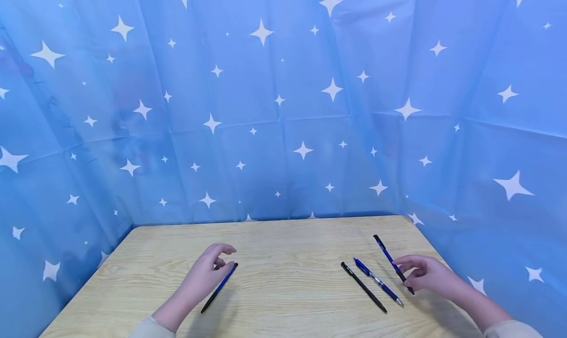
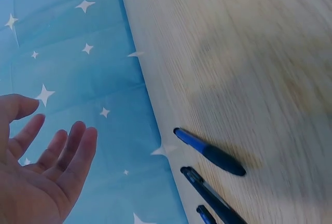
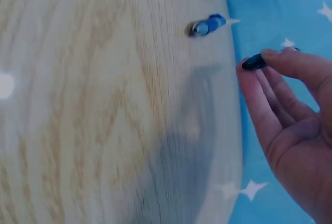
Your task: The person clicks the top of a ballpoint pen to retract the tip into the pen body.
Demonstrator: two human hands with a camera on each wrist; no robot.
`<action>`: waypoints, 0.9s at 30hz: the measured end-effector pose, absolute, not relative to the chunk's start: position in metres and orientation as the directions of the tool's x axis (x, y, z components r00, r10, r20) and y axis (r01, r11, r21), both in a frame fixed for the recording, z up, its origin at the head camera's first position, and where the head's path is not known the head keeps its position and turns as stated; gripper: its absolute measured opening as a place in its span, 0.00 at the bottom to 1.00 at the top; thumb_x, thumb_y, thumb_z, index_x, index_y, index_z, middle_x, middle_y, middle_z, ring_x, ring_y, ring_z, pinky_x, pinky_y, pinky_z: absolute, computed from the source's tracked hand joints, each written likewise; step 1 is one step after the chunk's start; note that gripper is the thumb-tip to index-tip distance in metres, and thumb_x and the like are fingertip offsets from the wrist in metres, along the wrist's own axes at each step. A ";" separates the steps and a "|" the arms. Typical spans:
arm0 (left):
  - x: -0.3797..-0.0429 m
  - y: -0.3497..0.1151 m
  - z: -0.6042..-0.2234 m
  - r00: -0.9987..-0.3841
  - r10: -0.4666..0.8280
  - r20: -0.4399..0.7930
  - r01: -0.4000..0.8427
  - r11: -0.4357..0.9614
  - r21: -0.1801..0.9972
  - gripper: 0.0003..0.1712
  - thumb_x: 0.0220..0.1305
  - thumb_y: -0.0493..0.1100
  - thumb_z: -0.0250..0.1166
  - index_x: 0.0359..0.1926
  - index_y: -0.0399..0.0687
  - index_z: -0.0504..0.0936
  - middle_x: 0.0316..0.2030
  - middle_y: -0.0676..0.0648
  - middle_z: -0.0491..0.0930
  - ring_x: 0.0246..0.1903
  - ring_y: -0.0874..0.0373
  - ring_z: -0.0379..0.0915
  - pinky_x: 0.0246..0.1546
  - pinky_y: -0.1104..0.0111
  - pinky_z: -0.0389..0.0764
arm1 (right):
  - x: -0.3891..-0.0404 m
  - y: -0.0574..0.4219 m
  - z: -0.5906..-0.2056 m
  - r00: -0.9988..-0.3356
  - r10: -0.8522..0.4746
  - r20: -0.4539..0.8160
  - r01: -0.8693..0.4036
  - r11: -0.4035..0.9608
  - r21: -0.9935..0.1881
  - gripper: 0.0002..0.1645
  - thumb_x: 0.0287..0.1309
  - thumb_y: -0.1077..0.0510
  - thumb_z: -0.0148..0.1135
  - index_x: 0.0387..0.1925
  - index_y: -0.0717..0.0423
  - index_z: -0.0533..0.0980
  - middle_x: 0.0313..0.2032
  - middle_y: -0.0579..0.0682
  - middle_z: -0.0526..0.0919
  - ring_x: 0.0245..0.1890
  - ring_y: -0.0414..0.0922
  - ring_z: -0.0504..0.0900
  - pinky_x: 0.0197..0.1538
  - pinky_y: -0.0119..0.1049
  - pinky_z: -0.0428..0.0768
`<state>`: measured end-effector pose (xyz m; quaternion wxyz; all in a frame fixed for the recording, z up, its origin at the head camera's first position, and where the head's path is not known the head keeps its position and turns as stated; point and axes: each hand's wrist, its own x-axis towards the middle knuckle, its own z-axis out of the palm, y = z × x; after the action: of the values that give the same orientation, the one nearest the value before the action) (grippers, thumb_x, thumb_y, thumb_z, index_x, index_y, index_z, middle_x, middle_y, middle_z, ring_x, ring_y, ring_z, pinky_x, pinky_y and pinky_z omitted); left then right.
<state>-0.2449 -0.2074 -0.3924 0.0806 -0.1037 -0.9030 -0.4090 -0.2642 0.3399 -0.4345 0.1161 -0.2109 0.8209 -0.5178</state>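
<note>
Between the thumb and fingers of my right hand [image 1: 427, 274] a slim blue and black pen [image 1: 385, 252] is pinched near its lower black end. In the right wrist view the dark tip of that pen [image 3: 254, 62] shows at the fingertips of the right hand [image 3: 295, 130]. My left hand [image 1: 210, 271] hovers over the left part of the table, its fingers loosely bent and holding nothing. Beside its fingertips, a blue pen with a black grip [image 1: 220, 288] lies slanted on the wood. The left wrist view shows this hand [image 2: 46, 167] with fingers apart.
Left of the right hand, a black pen [image 1: 364, 287] and a blue pen with a silvery tip [image 1: 378, 282] lie side by side. They rest on a light wooden table [image 1: 283, 259]. A blue curtain with white stars [image 1: 283, 170] stands behind and at both sides.
</note>
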 end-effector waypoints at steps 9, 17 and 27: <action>-0.240 -0.222 -0.395 -0.971 0.103 0.216 0.230 0.650 0.724 0.12 0.66 0.37 0.64 0.49 0.54 0.80 0.50 0.50 0.75 0.37 0.60 0.75 0.31 0.67 0.78 | -0.275 0.347 -0.445 -0.930 -0.367 0.009 -0.224 0.547 -0.806 0.29 0.45 0.73 0.67 0.52 0.78 0.72 0.37 0.57 0.80 0.35 0.49 0.81 0.29 0.37 0.81; -0.236 -0.232 -0.396 -0.976 0.102 0.195 0.213 0.660 0.721 0.13 0.65 0.36 0.65 0.49 0.51 0.80 0.50 0.50 0.75 0.37 0.60 0.73 0.33 0.65 0.77 | -0.282 0.346 -0.450 -0.928 -0.372 -0.015 -0.214 0.566 -0.796 0.26 0.43 0.74 0.69 0.48 0.77 0.74 0.35 0.55 0.80 0.36 0.53 0.79 0.29 0.37 0.81; -0.235 -0.239 -0.397 -0.973 0.126 0.193 0.226 0.693 0.685 0.13 0.63 0.36 0.66 0.49 0.49 0.80 0.48 0.48 0.77 0.36 0.61 0.75 0.33 0.67 0.78 | -0.285 0.338 -0.445 -0.927 -0.372 -0.053 -0.200 0.608 -0.768 0.25 0.42 0.75 0.67 0.47 0.74 0.75 0.33 0.53 0.77 0.33 0.50 0.77 0.25 0.38 0.79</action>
<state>-0.2354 -0.2385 -0.3971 0.0655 -0.0958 -0.9177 -0.3799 -0.2846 0.3379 -0.4445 0.1043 -0.1608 0.8906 -0.4125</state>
